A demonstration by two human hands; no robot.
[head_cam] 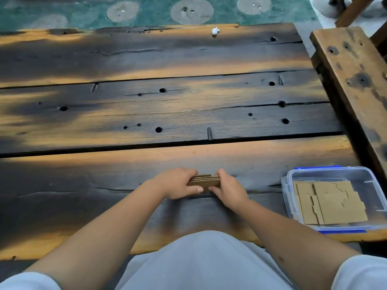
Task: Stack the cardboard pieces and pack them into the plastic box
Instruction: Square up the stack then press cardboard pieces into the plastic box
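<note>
Corrugated cardboard pieces (204, 180) are being squeezed edge-on between our left hand (178, 184) and right hand (227, 189), squaring the stack for the plastic box (335, 172).

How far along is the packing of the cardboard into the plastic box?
Partly done: flat brown cardboard pieces already lie in the clear blue-trimmed plastic box. In hand: the left hand and right hand grip a small cardboard stack. Left: putting that stack into the box.
</note>
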